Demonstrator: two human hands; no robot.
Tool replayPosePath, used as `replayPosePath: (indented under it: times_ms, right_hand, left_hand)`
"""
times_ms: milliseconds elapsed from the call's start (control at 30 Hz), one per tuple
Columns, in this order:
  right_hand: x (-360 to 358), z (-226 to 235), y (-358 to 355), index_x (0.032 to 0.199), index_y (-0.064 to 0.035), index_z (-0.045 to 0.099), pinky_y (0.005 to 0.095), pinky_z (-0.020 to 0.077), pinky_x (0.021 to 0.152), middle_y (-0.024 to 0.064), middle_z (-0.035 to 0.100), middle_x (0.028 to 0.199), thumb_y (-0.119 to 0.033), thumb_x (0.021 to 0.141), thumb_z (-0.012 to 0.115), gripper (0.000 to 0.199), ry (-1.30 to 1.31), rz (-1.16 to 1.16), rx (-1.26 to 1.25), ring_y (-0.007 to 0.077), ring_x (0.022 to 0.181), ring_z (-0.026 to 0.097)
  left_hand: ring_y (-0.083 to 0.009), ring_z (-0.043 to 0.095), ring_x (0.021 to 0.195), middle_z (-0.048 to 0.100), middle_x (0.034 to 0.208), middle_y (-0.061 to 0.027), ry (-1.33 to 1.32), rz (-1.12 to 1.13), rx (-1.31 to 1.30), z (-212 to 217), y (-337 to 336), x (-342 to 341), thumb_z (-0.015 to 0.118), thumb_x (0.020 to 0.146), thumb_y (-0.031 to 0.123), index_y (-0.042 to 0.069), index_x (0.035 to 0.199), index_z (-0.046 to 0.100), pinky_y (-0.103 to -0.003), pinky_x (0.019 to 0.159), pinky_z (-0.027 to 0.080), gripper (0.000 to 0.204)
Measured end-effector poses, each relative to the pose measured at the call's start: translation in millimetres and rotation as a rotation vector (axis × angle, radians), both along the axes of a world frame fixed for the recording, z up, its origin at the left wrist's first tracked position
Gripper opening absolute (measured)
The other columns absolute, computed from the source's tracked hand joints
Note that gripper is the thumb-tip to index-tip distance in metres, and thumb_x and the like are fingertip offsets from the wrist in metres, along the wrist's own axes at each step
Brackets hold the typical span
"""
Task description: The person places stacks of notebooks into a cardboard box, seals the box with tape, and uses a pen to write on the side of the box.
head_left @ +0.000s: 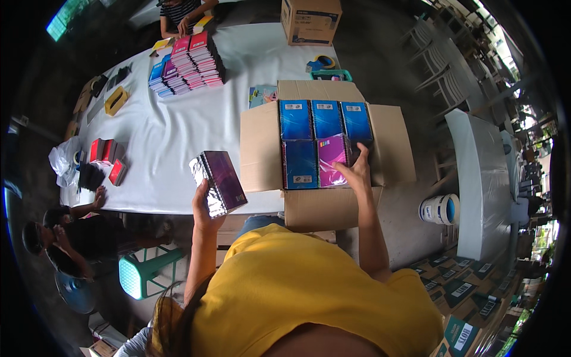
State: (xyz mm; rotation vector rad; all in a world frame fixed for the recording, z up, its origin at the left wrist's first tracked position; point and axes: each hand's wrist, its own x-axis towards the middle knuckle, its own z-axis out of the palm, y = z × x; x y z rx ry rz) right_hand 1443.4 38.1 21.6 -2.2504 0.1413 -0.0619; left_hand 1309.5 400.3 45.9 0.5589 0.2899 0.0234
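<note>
My left hand is closed round a purple spiral notebook pack, holding it up over the table's near edge, left of the box. Its clear wrapping shines along the side. An open cardboard box lies in front of me with its flaps spread. Blue spiral notebooks fill it in two rows. In the near row, my right hand grips a magenta spiral notebook, thumb on the cover and fingers at its right edge. That notebook sits slightly tilted; its underside is hidden.
Tall stacks of notebooks stand on the white-covered table, with small red boxes at left. A closed carton and a green basket are at the far side. Two other people are beside the table. A white bucket stands right.
</note>
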Motion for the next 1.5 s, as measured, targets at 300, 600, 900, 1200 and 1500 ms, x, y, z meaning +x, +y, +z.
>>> replayPosePath:
  times_ms: [300,600,900,1200,1500]
  right_hand:
    - [-27,22,36,0.144,-0.0095,0.037,0.0461,0.0455,0.095,0.0238,0.046,0.129,-0.040,0.071,0.080,0.090,0.004,0.132,-0.270,0.0393,0.121,0.046]
    - [5,-85,-38,0.134,0.0075,0.043,0.0402,0.0447,0.099,0.0307,0.051,0.130,-0.046,0.075,0.077,0.087,0.184,0.013,-0.150,0.0377,0.119,0.054]
    - [-161,93,101,0.144,-0.0054,0.038,0.0477,0.0372,0.104,0.0252,0.044,0.135,-0.045,0.077,0.077,0.087,-0.228,0.404,0.124,0.0392,0.127,0.043]
    - [-174,115,9,0.151,-0.0147,0.018,0.0351,0.0539,0.086,0.0194,0.053,0.121,0.001,0.066,0.075,0.103,-0.223,-0.025,0.840,0.0239,0.102,0.061]
    - [-31,26,-128,0.141,-0.0072,0.042,0.0436,0.0392,0.102,0.0228,0.051,0.129,-0.021,0.080,0.073,0.070,-0.257,0.115,-0.031,0.0339,0.123,0.048]
  left_hand:
    - [-0.0264,0.065,0.101,0.063,0.114,-0.0133,-0.046,0.038,0.005,-10,30,-42,0.057,0.092,0.032,0.002,0.128,0.049,-0.043,0.088,0.054,0.048]
    - [-0.0299,0.060,0.109,0.061,0.121,-0.0141,0.017,-0.034,-0.145,-39,37,-72,0.054,0.092,0.049,0.006,0.130,0.050,-0.048,0.095,0.049,0.058]
    - [-0.0327,0.059,0.114,0.055,0.129,-0.0205,-0.152,-0.465,-0.209,10,-54,-30,0.055,0.089,0.047,0.001,0.137,0.043,-0.047,0.095,0.051,0.067]
    - [-0.0321,0.017,0.142,0.011,0.159,-0.0138,-0.445,-0.553,0.513,58,-162,-47,0.027,0.082,0.083,0.020,0.155,0.008,-0.050,0.110,0.023,0.098]
    - [-0.0270,0.040,0.131,0.041,0.146,-0.0099,-0.101,-0.242,0.628,31,-213,-33,0.051,0.094,0.051,0.012,0.142,0.044,-0.044,0.104,0.037,0.062]
